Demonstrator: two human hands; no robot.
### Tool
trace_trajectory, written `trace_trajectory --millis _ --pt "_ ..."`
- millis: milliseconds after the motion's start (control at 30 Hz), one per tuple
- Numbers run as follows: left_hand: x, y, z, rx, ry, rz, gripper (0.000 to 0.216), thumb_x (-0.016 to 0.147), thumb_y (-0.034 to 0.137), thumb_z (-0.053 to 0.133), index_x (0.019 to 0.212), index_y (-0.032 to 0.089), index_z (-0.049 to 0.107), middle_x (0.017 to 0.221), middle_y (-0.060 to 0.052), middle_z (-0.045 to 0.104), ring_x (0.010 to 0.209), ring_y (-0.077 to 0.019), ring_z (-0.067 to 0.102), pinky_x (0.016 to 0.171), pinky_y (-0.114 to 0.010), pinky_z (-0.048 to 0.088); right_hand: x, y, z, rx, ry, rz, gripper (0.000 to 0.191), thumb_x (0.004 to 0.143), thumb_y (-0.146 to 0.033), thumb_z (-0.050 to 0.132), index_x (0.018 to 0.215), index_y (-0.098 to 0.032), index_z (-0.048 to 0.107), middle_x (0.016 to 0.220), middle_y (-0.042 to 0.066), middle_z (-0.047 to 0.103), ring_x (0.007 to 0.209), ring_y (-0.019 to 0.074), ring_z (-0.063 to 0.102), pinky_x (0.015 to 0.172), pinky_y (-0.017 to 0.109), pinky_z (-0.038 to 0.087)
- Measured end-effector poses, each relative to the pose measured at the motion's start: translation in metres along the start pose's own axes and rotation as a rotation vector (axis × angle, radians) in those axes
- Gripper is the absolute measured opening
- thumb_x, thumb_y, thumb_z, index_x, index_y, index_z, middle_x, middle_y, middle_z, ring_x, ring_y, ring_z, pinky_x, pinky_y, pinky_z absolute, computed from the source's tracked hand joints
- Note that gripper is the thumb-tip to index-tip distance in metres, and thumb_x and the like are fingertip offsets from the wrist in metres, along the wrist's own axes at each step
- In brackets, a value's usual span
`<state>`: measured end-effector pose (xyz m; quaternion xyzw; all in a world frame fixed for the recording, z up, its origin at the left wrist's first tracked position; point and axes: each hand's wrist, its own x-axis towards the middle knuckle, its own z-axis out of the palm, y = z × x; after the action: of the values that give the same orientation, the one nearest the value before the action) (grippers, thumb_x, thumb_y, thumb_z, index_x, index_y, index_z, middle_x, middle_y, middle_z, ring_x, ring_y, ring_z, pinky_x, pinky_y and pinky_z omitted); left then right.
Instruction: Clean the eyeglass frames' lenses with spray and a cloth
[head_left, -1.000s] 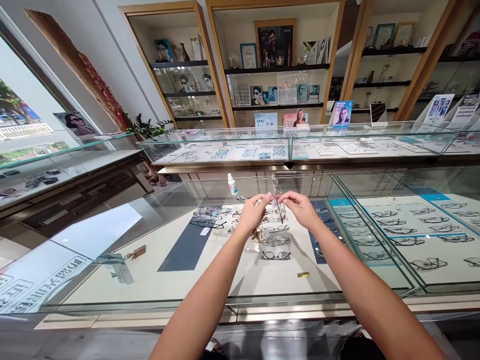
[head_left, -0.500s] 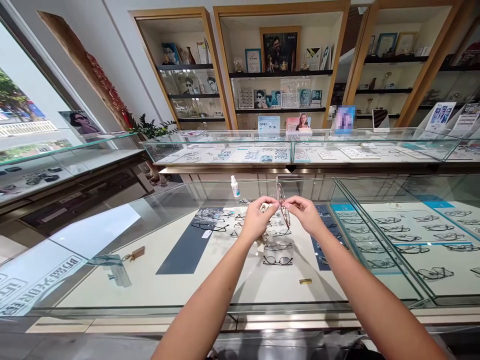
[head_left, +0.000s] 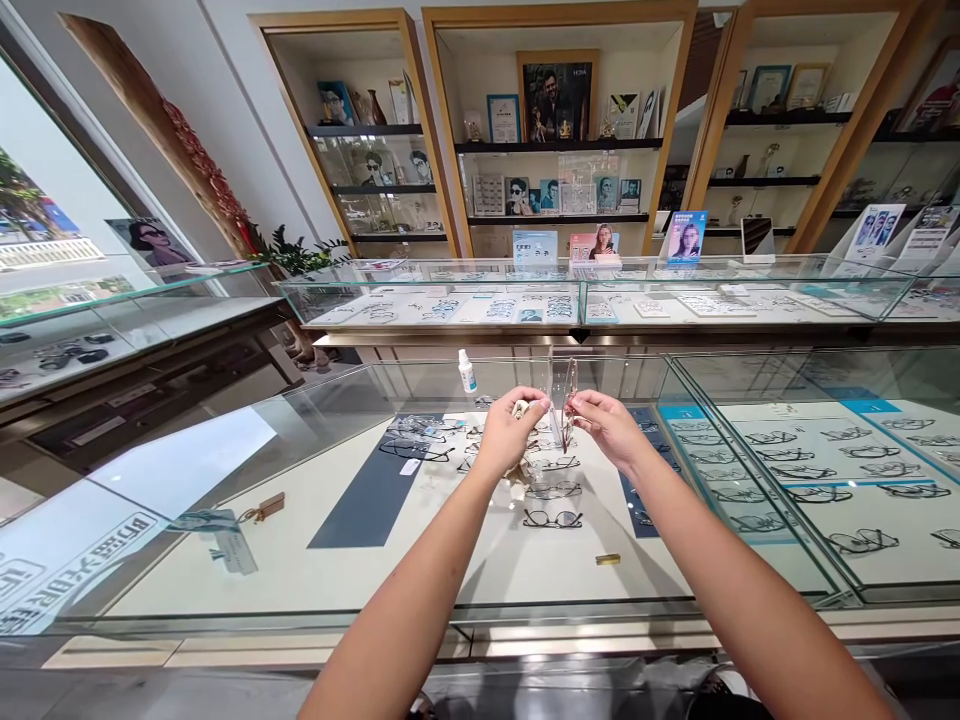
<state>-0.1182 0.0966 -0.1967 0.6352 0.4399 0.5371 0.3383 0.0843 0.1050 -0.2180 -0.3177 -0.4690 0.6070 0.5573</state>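
My right hand (head_left: 611, 430) pinches a pair of reddish-framed eyeglasses (head_left: 568, 425), held up on edge above the glass display case (head_left: 360, 600). Bunched in my left hand (head_left: 510, 430) is a pale beige cloth (head_left: 517, 478), partly hidden by the fingers and hanging below them. The left fingertips are close to the left side of the eyeglasses; whether they touch is hard to make out. A small white spray bottle (head_left: 466, 374) stands on the glass beyond my left hand. Under both hands, several dark-rimmed eyeglasses (head_left: 553, 519) lie in rows inside the case.
A brown key fob (head_left: 264, 507) and a tag-like card (head_left: 232, 545) show at the left of the case, a small gold piece (head_left: 607, 560) near its front. Another glass counter (head_left: 450, 330) stands across the aisle, before wooden shelves (head_left: 439, 130).
My hands have moved slightly apart, with the left fingers drawn back from the eyeglasses. The eyeglasses have turned a little in my right hand. The view has shifted slightly.
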Motion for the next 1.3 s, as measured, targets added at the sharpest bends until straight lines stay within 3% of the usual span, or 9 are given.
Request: trace_trajectory --millis 133,267,400,567,633,733,800,967,1300 --pt "0.004 -0.007 -0.002 -0.063 0.073 -0.074 0.040 0.084 0.059 0.078 0.099 0.022 0.076 0.081 -0.003 0.072 0.070 -0.0179 0.059 0.068 -0.031 0.045 0.002 -0.002 -0.006 0.110 0.052 0.015 0.040 0.066 -0.051 0.103 0.085 -0.025 0.078 0.098 0.004 0.082 0.092 0.0205 0.074 0.086 0.033 0.060" --pt "0.006 -0.009 -0.003 -0.193 0.054 -0.207 0.061 0.076 0.063 0.085 0.117 0.020 0.074 0.066 0.005 0.057 0.052 -0.0097 0.035 0.054 -0.027 0.027 0.007 -0.001 -0.015 0.152 0.090 -0.025 0.041 0.069 -0.050 0.101 0.090 -0.027 0.076 0.100 0.003 0.083 0.096 0.0220 0.077 0.088 0.035 0.062" --pt "0.005 -0.005 -0.001 -0.289 0.009 -0.317 0.059 0.067 0.062 0.090 0.105 0.020 0.073 0.061 0.008 0.047 0.051 -0.0076 0.027 0.053 -0.027 0.017 0.009 -0.002 -0.021 0.181 0.115 -0.053 0.044 0.066 -0.050 0.103 0.091 -0.028 0.074 0.108 0.004 0.085 0.099 0.0240 0.078 0.091 0.040 0.065" --pt "0.001 -0.002 0.002 -0.180 -0.149 -0.294 0.049 0.070 0.061 0.090 0.092 0.021 0.074 0.072 0.001 0.064 0.056 -0.0108 0.039 0.056 -0.028 0.027 0.005 -0.010 -0.019 0.167 0.073 -0.086 0.042 0.070 -0.050 0.101 0.090 -0.029 0.070 0.133 0.005 0.082 0.114 0.0258 0.077 0.096 0.041 0.065" --pt "-0.001 -0.002 0.000 -0.039 -0.112 -0.220 0.043 0.076 0.060 0.086 0.089 0.021 0.074 0.082 -0.003 0.070 0.063 -0.0138 0.047 0.060 -0.029 0.033 0.004 -0.015 -0.018 0.150 0.071 -0.110 0.041 0.071 -0.051 0.100 0.088 -0.029 0.070 0.133 0.005 0.082 0.114 0.0250 0.076 0.097 0.040 0.064" --pt "-0.003 0.002 -0.005 0.165 0.112 -0.123 0.038 0.085 0.059 0.080 0.082 0.023 0.068 0.070 0.000 0.061 0.061 -0.0150 0.044 0.061 -0.030 0.033 0.003 -0.021 -0.018 0.058 0.110 -0.186 0.039 0.071 -0.051 0.099 0.086 -0.029 0.071 0.112 0.004 0.084 0.106 0.0244 0.076 0.098 0.040 0.062" --pt "-0.004 0.007 -0.008 0.158 0.146 -0.077 0.041 0.088 0.062 0.077 0.080 0.024 0.065 0.062 0.003 0.050 0.056 -0.0141 0.037 0.058 -0.030 0.029 0.001 -0.025 -0.017 -0.024 0.115 -0.250 0.036 0.074 -0.051 0.097 0.086 -0.029 0.072 0.105 0.004 0.082 0.107 0.0253 0.076 0.101 0.041 0.061" --pt "-0.004 0.017 -0.009 -0.214 -0.114 -0.118 0.058 0.083 0.079 0.075 0.091 0.022 0.078 0.059 0.006 0.032 0.052 -0.0108 0.024 0.053 -0.029 0.019 -0.009 -0.030 -0.005 -0.203 -0.036 -0.310 0.031 0.085 -0.051 0.092 0.087 -0.027 0.071 0.126 0.008 0.084 0.126 0.0310 0.074 0.110 0.048 0.055" --pt "-0.003 0.022 -0.018 -0.340 -0.218 -0.244 0.066 0.071 0.079 0.087 0.082 0.014 0.080 0.056 0.008 0.028 0.050 -0.0062 0.022 0.050 -0.025 0.011 -0.024 -0.028 0.006 -0.758 -0.247 -0.434 0.017 0.100 -0.043 0.075 0.090 -0.028 0.073 0.144 0.007 0.078 0.151 0.0321 0.054 0.126 0.059 0.038"
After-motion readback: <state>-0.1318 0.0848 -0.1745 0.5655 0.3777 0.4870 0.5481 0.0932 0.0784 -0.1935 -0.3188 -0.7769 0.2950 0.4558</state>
